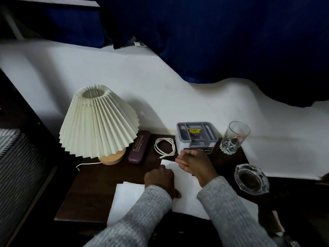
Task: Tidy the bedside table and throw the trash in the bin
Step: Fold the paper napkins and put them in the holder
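Note:
White paper sheets (185, 196) lie on the dark wooden bedside table (92, 189), one sheet (124, 198) sticking out to the left. My left hand (159, 180) rests on the paper with its fingers curled under, knuckles up. My right hand (194, 164) lies edge-down on the far end of the paper with its fingers straight, pointing left. Both arms wear grey knitted sleeves. What lies under the hands is hidden.
A pleated cream lamp (98, 122) stands at the back left, beside a maroon glasses case (138, 148). A coiled white cable (164, 146), a grey organiser box (196, 137), a drinking glass (234, 138) and a glass ashtray (251, 179) stand around the hands. A white wall and blue curtain lie behind.

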